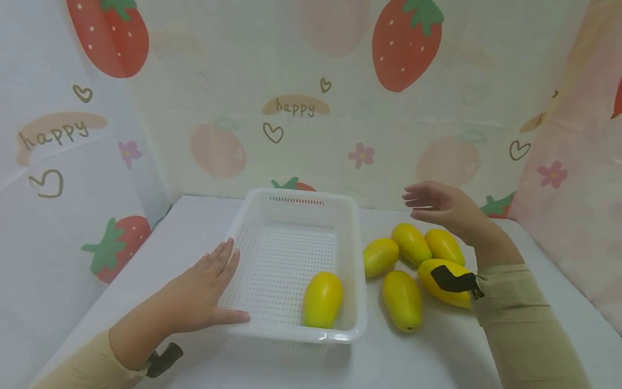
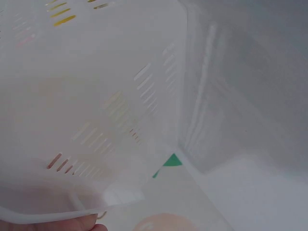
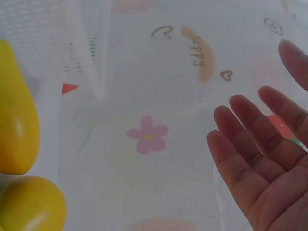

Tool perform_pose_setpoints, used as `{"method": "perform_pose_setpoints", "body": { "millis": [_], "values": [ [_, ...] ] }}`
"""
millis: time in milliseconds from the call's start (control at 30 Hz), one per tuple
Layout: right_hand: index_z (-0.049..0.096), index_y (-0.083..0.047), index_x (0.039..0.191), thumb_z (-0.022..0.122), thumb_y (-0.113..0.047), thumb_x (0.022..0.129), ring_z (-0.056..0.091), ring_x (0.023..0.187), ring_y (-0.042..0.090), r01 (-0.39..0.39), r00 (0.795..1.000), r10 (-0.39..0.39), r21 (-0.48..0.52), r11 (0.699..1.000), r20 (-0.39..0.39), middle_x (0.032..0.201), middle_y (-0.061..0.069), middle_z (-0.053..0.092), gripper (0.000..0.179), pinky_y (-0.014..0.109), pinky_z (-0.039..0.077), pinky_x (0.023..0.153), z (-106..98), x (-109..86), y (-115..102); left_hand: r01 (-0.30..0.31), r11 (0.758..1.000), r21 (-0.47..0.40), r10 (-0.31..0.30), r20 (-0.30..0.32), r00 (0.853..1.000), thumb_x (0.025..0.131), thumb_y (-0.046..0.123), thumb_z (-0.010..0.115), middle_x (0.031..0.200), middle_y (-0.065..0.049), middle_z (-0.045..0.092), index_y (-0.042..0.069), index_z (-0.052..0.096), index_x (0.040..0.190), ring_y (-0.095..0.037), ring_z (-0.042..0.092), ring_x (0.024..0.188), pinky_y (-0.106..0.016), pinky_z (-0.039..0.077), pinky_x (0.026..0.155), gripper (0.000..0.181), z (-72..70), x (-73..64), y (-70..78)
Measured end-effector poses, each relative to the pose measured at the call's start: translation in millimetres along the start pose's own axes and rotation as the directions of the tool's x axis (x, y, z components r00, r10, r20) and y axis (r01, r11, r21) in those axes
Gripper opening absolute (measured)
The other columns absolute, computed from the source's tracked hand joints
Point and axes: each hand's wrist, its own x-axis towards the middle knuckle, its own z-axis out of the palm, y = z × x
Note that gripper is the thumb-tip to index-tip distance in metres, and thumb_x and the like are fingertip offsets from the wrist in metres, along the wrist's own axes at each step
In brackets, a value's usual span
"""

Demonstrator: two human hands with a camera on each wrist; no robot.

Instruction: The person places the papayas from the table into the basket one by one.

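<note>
A white plastic basket (image 1: 291,331) with a perforated floor stands on the table, and one yellow mango (image 1: 323,300) lies in its front right corner. My left hand (image 1: 194,297) rests on the basket's left rim with fingers extended, its thumb along the front edge. Only fingertips (image 2: 72,224) show past the rim in the left wrist view. My right hand (image 1: 437,205) is raised behind the loose mangoes, holding nothing; the right wrist view shows its palm and spread fingers. Right of the basket lie several more mangoes, including a near one (image 1: 402,301) and one beside the basket wall (image 1: 381,257).
A white cloth covers the table (image 1: 398,362). Behind it hangs a printed curtain (image 1: 301,156) with strawberries, flowers and hearts, and similar sheets enclose the left and right sides. A dark strap (image 1: 454,279) at the right cuff partly covers one mango (image 1: 432,270).
</note>
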Motion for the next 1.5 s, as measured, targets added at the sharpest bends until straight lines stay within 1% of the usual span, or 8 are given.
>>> {"method": "perform_pose_setpoints", "body": {
  "millis": [233,433,600,933,1067,1300,1367,1500],
  "values": [
    [0.046,-0.005,0.128,0.061,-0.014,0.088,0.055,0.105,0.005,-0.016,0.999,0.015,-0.011,1.000,-0.039,0.121,0.003,0.057,0.044,0.014,0.045,0.084,-11,-18.9,10,0.002,1.000,-0.001,-0.002,0.007,1.000,0.071,0.083,0.033,0.150,-0.024,0.009,-0.005,0.019,0.143,-0.038,0.010,0.137,-0.052,0.018,0.108,0.114,-0.4,0.5,-0.2],
    [0.044,-0.003,0.130,0.058,-0.012,0.090,0.054,0.103,-0.001,-0.006,0.999,0.005,-0.033,0.999,-0.037,0.118,-0.009,0.055,0.043,0.011,0.043,0.084,-24,-34.9,24,0.010,1.000,0.007,-0.010,0.020,1.000,0.070,0.084,0.032,0.150,-0.023,0.007,-0.004,0.018,0.143,-0.037,0.008,0.138,-0.052,0.018,0.108,0.115,1.3,1.6,-1.6],
    [0.044,-0.003,0.130,0.057,-0.013,0.090,0.054,0.101,-0.004,-0.035,0.999,0.032,-0.054,0.998,-0.044,0.116,-0.015,0.054,0.043,0.010,0.043,0.082,-30,-47.4,38,0.015,1.000,-0.001,-0.015,0.016,1.000,0.070,0.084,0.033,0.150,-0.023,0.007,-0.004,0.017,0.143,-0.036,0.008,0.138,-0.051,0.018,0.108,0.115,1.0,1.1,-1.5],
    [0.042,-0.001,0.131,0.056,-0.013,0.091,0.053,0.100,-0.008,-0.064,0.995,0.057,-0.078,0.995,-0.083,0.114,-0.021,0.053,0.044,0.008,0.043,0.080,-37,-73.0,62,0.013,1.000,-0.001,-0.013,0.012,1.000,0.070,0.084,0.032,0.150,-0.022,0.008,-0.003,0.018,0.144,-0.036,0.009,0.138,-0.051,0.018,0.108,0.115,1.5,1.6,-1.9],
    [0.041,0.001,0.131,0.057,-0.011,0.090,0.054,0.101,-0.008,-0.043,0.996,0.035,-0.100,0.994,-0.082,0.114,-0.021,0.053,0.045,0.008,0.043,0.080,-39,-83.4,70,0.009,1.000,-0.001,-0.009,0.008,1.000,0.070,0.083,0.033,0.150,-0.023,0.008,-0.003,0.019,0.143,-0.036,0.009,0.138,-0.051,0.018,0.108,0.114,1.6,1.6,-1.6],
    [0.043,-0.007,0.132,0.056,-0.022,0.091,0.051,0.103,-0.009,-0.188,0.981,0.178,-0.144,0.971,-0.081,0.115,-0.023,0.053,0.046,0.007,0.040,0.078,-38,-105.7,85,0.004,1.000,0.004,-0.004,0.000,1.000,0.070,0.083,0.033,0.150,-0.024,0.010,-0.004,0.020,0.143,-0.037,0.010,0.137,-0.051,0.019,0.108,0.114,2.2,1.1,-1.1],
    [0.040,-0.007,0.135,0.054,-0.023,0.093,0.051,0.103,-0.010,-0.189,0.982,0.182,-0.141,0.972,-0.059,0.117,-0.024,0.050,0.047,0.007,0.039,0.078,-38,-111.2,90,0.005,1.000,0.006,-0.005,-0.001,1.000,0.070,0.083,0.033,0.150,-0.024,0.010,-0.004,0.020,0.143,-0.037,0.010,0.137,-0.051,0.019,0.108,0.114,2.3,0.9,-1.2],
    [0.037,-0.006,0.137,0.051,-0.016,0.094,0.053,0.102,-0.008,-0.162,0.986,0.160,-0.056,0.985,-0.053,0.119,-0.024,0.049,0.047,0.007,0.040,0.079,-36,-120.4,103,0.005,1.000,0.009,-0.005,-0.003,1.000,0.070,0.083,0.032,0.150,-0.024,0.009,-0.004,0.020,0.143,-0.036,0.010,0.138,-0.051,0.018,0.108,0.114,3.0,0.8,-1.8]
  ]
}}
